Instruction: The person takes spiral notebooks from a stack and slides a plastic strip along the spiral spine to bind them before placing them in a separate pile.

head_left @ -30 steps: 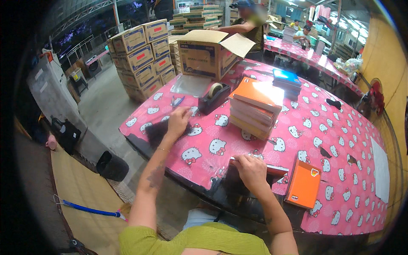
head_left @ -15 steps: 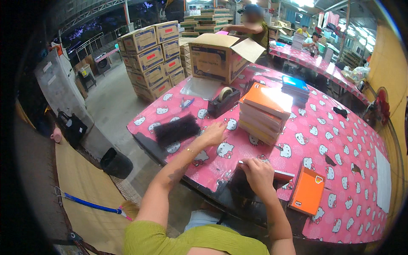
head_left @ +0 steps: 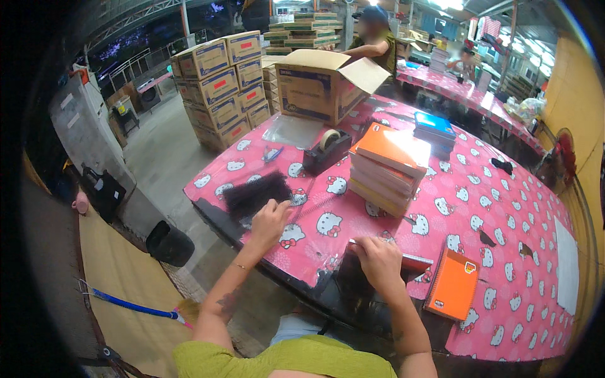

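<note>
At the near edge of the pink patterned tabletop (head_left: 532,211), your right hand (head_left: 379,259) has its fingers closed on the pale edge of a thin book-like piece (head_left: 416,263), mostly hidden by that hand. Your left hand (head_left: 268,223) is just beside the near side of a black bristly bundle (head_left: 255,192), fingers curled together. A thin dark strand (head_left: 322,206) lies just right of them; you cannot tell whether they grip it. To the right of your right hand lies an orange spiral notebook (head_left: 454,283). Beyond your hands stand a notebook stack (head_left: 384,179) and, left of it, a black tape dispenser (head_left: 321,157).
</note>
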`<state>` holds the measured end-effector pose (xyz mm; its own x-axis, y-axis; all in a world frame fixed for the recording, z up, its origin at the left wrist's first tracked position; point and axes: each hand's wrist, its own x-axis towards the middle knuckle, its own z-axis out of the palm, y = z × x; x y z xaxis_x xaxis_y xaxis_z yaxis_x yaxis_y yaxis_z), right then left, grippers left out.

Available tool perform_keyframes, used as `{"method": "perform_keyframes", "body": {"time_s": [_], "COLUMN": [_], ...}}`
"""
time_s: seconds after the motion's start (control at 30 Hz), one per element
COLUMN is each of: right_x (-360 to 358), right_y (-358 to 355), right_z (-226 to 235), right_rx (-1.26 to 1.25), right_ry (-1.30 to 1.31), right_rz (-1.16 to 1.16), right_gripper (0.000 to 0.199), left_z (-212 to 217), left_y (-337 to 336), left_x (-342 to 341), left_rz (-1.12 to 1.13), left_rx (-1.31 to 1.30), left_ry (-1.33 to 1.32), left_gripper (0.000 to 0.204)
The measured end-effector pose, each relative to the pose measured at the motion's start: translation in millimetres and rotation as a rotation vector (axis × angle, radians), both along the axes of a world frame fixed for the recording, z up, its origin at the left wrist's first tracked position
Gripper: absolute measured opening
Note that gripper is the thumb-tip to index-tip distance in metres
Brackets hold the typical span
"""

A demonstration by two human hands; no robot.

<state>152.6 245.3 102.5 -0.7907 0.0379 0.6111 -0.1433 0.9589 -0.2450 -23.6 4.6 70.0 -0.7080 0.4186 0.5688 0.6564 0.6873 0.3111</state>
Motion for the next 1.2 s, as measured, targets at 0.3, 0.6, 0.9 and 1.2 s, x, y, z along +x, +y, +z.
{"method": "perform_keyframes", "body": {"time_s": [0.3,0.6,0.9,1.2], "right_x": [-0.7,-0.4,-2.6,-1.7], "right_y": [-0.9,-0.5,-3.9,-5.1], "right_z": [-1.2,0.2,0.9,3.1], "right_rx": [0.000,0.017,0.000,-0.029], "right_ry": [-0.005,-0.004,-0.012,0.021], "right_rz": [0.001,-0.012,0.000,0.018], "right_gripper": [0.015,0.015,0.014,0.014], "left_z": [-24.4,23.9,-19.7,-22.4], "left_y": [30.4,36.6,58.0,71.8], "left_x": [-77.5,-94.0,-41.3,6.0], "left_rz": [0.184,0.031,-0.151,-0.219], "left_rx": [0.367,0.464,0.162,0.026], "left_ry": [0.127,0.189,0.007,0.185], "left_gripper": [0.023,0.027,0.033,0.026]}}
